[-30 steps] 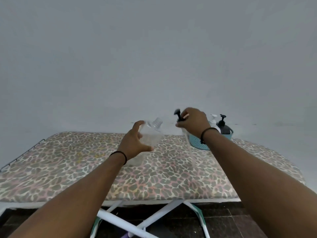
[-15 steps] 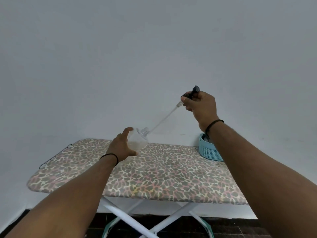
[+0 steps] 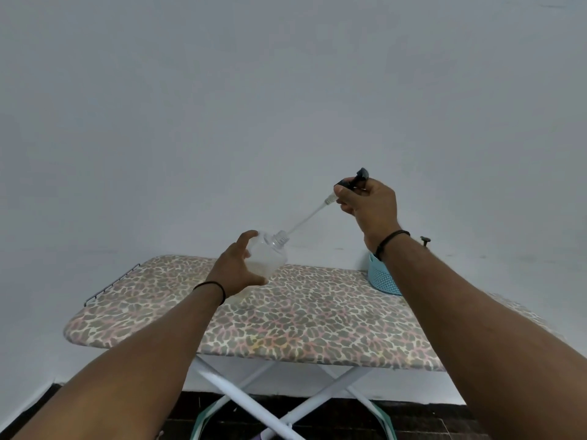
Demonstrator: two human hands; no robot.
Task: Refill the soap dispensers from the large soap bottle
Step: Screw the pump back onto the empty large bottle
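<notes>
Head view shows the ironing board [image 3: 301, 325] with its spotty cover. Left hand [image 3: 235, 268] curls its fingers round a clear soap dispenser [image 3: 270, 257], held tilted just above the board. Right hand [image 3: 368, 201] pinches the black pump top [image 3: 357, 179] higher up; its thin tube [image 3: 306, 219] reaches down to the dispenser's open neck. Blue basket [image 3: 381, 277] sits on the board's far right side.

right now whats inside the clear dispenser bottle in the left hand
The clear dispenser bottle, held by the left hand, shows a pale cloudy fill low down, and the pump's dip tube ends at its neck. The palm covers the bottle's near side and base.
</notes>
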